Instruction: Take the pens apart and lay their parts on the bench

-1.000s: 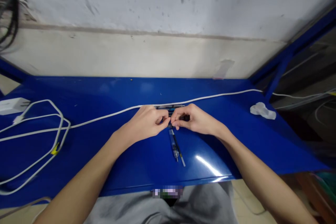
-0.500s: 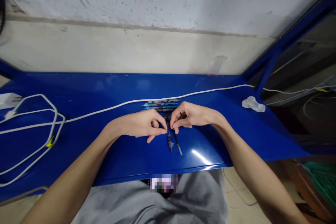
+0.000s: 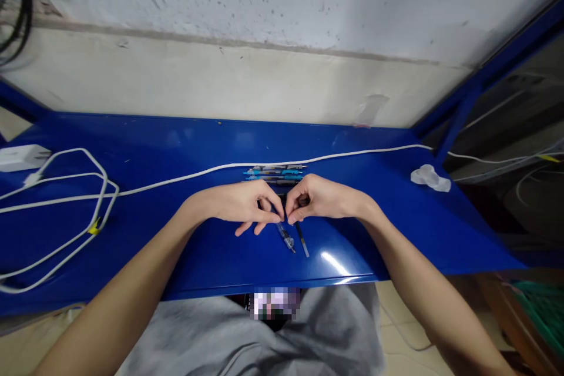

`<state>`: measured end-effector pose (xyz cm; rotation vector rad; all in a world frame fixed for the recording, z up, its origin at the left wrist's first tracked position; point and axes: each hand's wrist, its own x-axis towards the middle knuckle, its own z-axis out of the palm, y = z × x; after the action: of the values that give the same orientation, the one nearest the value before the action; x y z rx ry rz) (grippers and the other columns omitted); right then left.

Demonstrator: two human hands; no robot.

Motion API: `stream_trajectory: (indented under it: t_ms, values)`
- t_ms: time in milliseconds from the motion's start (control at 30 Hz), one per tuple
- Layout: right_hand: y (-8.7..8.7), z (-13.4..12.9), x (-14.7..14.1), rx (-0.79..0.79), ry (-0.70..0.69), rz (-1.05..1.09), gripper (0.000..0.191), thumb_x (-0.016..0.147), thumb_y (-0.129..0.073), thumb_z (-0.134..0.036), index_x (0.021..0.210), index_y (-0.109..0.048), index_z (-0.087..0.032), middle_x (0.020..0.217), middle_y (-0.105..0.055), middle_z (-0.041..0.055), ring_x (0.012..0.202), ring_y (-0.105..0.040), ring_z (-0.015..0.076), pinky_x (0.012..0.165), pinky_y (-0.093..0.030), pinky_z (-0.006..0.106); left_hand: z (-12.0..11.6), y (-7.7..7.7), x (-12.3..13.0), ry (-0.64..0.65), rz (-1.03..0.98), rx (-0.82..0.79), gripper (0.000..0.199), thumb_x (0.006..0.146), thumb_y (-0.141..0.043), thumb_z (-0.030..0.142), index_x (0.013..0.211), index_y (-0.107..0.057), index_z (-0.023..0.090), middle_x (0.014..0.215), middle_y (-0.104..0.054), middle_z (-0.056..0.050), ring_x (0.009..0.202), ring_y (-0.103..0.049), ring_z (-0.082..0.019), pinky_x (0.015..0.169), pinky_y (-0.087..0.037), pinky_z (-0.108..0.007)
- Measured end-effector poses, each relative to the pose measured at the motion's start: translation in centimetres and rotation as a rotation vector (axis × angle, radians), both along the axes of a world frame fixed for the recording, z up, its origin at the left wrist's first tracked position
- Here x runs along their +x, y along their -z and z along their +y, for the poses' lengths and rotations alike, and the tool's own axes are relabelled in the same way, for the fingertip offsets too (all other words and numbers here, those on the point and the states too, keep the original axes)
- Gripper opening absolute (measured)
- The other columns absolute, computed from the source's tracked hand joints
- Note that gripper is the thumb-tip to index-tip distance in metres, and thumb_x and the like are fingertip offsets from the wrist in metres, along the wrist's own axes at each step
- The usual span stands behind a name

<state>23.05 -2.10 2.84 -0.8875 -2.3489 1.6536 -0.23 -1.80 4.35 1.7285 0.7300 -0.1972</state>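
Observation:
My left hand (image 3: 258,205) has thumb and index finger pinched at the upper end of a clear pen barrel (image 3: 286,239), its other fingers loosely spread. Close beside it, my right hand (image 3: 308,202) is pinched too, over the top of a thin dark refill (image 3: 302,241) with a pale end. What its fingertips grip is too small to make out. Behind both hands, several pens (image 3: 275,174), some light blue and some dark, lie side by side on the blue table (image 3: 211,258).
A white cable (image 3: 176,182) crosses the table behind the pens and loops at the left by a white charger (image 3: 24,157). Crumpled clear plastic (image 3: 430,178) lies at the right. A pale wall (image 3: 264,82) stands behind the table.
The view has shifted slightly. The lower end of the clear barrel has swung right, closer to the refill. Both hands remain pinched close together.

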Motion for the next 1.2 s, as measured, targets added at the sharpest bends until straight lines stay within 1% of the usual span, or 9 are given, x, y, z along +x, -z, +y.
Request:
stream_trajectory:
  t_ms: [200,367,467,567,733,833,933,1033,1200]
  values:
    - [-1.0,-0.7,-0.5,0.133,0.019,-0.026,0.017,0.085,-0.081,-0.032,0.091,-0.077,-0.016,0.070,-0.066,-0.0030,0.060,-0.052,0.0095,0.059,-0.040,0.023,0.1,0.0,-0.1,-0.003,0.002,-0.027,0.023,0.092,-0.062,0.039,0.096,-0.069,0.017,0.074,-0.072,-0.002,0.048,-0.066,-0.013,0.035,-0.034,-0.016]
    - [-1.7,-2.7,0.5,0.360,0.327,-0.028,0.020,0.102,-0.053,-0.023,0.119,-0.061,-0.019,0.079,-0.060,-0.0022,0.066,-0.049,0.0121,0.066,-0.041,0.025,0.3,0.1,-0.3,-0.026,0.011,-0.027,0.024,0.090,-0.063,0.040,0.094,-0.067,0.017,0.075,-0.073,-0.003,0.051,-0.069,-0.015,0.035,-0.037,-0.017]
    - [-0.8,-5.3,0.5,0.443,0.452,-0.127,0.030,0.102,-0.045,-0.016,0.130,-0.053,-0.024,0.101,-0.065,0.0047,0.086,-0.060,0.0177,0.080,-0.047,0.031,0.3,0.0,-0.5,-0.024,0.011,-0.026,0.024,0.091,-0.063,0.041,0.096,-0.066,0.018,0.078,-0.073,-0.003,0.053,-0.070,-0.015,0.034,-0.036,-0.016]
    - [-0.3,-7.5,-0.2,0.501,0.511,-0.299,0.040,0.100,-0.041,-0.012,0.139,-0.048,-0.024,0.121,-0.061,0.0126,0.103,-0.063,0.0242,0.088,-0.049,0.038,0.3,-0.4,-0.5,-0.036,0.016,0.001,0.025,0.091,-0.062,0.042,0.096,-0.066,0.018,0.081,-0.074,-0.004,0.054,-0.071,-0.015,0.033,-0.034,-0.017]
    - [-1.6,-8.0,-1.3,0.512,0.528,-0.540,0.052,0.101,-0.049,-0.019,0.151,-0.036,-0.020,0.124,-0.059,0.0168,0.096,-0.066,0.0277,0.080,-0.051,0.040,0.2,-0.9,-0.7,-0.134,-0.033,0.097,0.032,0.092,-0.062,0.047,0.086,-0.064,0.016,0.075,-0.073,-0.004,0.046,-0.065,-0.014,0.034,-0.034,-0.018]
    - [-2.3,-6.3,-0.8,0.592,0.508,-0.557,0.033,0.102,-0.048,-0.018,0.135,-0.051,-0.019,0.115,-0.062,0.0136,0.089,-0.065,0.0242,0.076,-0.048,0.036,0.5,-0.5,-0.7,-0.304,-0.140,0.288,0.032,0.096,-0.056,0.045,0.084,-0.064,0.016,0.062,-0.064,0.001,0.040,-0.054,-0.009,0.041,-0.037,-0.020]
    - [-2.0,-3.8,0.2,0.685,0.413,-0.521,0.018,0.098,-0.056,-0.017,0.115,-0.061,-0.020,0.111,-0.063,0.0093,0.094,-0.063,0.0228,0.079,-0.047,0.034,1.1,0.5,-0.8,-0.442,-0.183,0.678,0.029,0.099,-0.053,0.039,0.086,-0.067,0.018,0.057,-0.055,0.004,0.047,-0.047,-0.008,0.051,-0.034,-0.020]
    - [-1.0,-1.8,0.9,0.680,0.294,-0.447,0.016,0.095,-0.063,-0.017,0.111,-0.065,-0.021,0.110,-0.062,0.0069,0.098,-0.060,0.0214,0.084,-0.047,0.033,1.6,1.5,-0.9,-0.421,-0.103,1.037,0.027,0.101,-0.051,0.034,0.090,-0.071,0.019,0.057,-0.055,0.003,0.053,-0.048,-0.010,0.058,-0.030,-0.024]
    - [0.5,-1.8,0.7,0.718,0.313,-0.373,0.010,0.096,-0.062,-0.018,0.106,-0.065,-0.019,0.106,-0.059,0.0074,0.103,-0.056,0.0229,0.088,-0.047,0.035,1.6,2.5,-0.7,-0.375,-0.096,1.198,0.028,0.103,-0.049,0.030,0.093,-0.072,0.019,0.073,-0.069,0.000,0.064,-0.060,-0.013,0.062,-0.031,-0.025]
